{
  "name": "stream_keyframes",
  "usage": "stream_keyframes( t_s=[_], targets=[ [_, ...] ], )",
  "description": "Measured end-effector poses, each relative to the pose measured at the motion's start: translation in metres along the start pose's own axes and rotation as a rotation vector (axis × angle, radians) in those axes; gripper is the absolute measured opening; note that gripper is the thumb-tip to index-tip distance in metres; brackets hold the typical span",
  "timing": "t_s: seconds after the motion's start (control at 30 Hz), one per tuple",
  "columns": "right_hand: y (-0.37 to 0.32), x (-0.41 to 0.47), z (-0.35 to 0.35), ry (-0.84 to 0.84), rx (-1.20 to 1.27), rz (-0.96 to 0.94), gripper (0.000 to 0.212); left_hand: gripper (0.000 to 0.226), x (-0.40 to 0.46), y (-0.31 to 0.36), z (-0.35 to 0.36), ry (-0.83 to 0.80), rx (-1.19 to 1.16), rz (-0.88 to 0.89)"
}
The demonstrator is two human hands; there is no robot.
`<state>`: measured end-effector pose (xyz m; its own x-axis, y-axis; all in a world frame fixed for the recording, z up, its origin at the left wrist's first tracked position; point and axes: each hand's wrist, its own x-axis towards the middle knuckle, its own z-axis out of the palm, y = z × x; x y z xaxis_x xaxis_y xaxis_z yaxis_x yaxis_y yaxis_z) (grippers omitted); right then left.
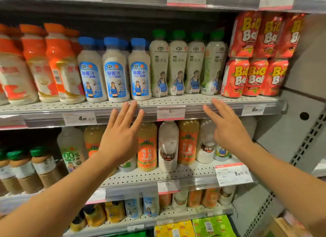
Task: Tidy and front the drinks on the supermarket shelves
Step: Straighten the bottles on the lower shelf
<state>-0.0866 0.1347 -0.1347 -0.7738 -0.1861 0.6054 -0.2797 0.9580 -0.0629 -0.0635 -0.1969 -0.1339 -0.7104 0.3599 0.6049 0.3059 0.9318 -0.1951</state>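
so both hands are up w/ fingers straight and spread, holding nothing: left hand (121, 134) below the 3 blue-cap coconut milk bottles (115, 70), right hand (227, 125) below the 4 green-cap coconut water bottles (187, 64). bottles stand upright near the perforated shelf (176, 100) front edge; red big ball cans (254, 57) stacked 2 high at right.

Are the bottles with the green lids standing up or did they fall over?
Standing up. All four green-capped bottles sit upright on the shelf, caps on top, side by side.
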Motion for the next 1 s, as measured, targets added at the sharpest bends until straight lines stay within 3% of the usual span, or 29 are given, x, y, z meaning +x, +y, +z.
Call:
stream_keyframes(
  t_s=[0.1,0.17,0.27,0.37,0.57,0.8,1.0],
  targets=[
    [-0.002,-0.001,0.001,0.028,0.005,0.009,0.087,0.072,-0.017,0.025,0.012,0.006,-0.1,0.121],
    [-0.003,-0.001,0.001,0.02,-0.004,0.011,0.09,0.071,-0.032,0.052,0.026,-0.105,-0.247,0.213],
    [-0.003,-0.002,0.001,0.022,0.004,0.004,0.091,0.073,-0.034,0.083,0.046,-0.28,-0.491,0.061],
    [-0.003,-0.003,0.002,0.035,0.012,-0.008,0.09,0.075,-0.006,0.098,0.059,-0.266,-0.691,-0.163],
    [0.002,-0.003,0.005,0.05,0.004,-0.042,0.09,0.021,0.057,0.103,0.071,-0.116,-0.755,-0.495],
    [0.004,-0.005,0.009,0.079,0.035,-0.051,0.096,0.006,0.087,0.105,0.085,-0.144,-0.873,-0.6],
    [0.003,-0.005,0.009,0.07,0.045,-0.047,0.094,0.018,0.079,0.104,0.091,-0.061,-0.973,-0.648]
  ],
)
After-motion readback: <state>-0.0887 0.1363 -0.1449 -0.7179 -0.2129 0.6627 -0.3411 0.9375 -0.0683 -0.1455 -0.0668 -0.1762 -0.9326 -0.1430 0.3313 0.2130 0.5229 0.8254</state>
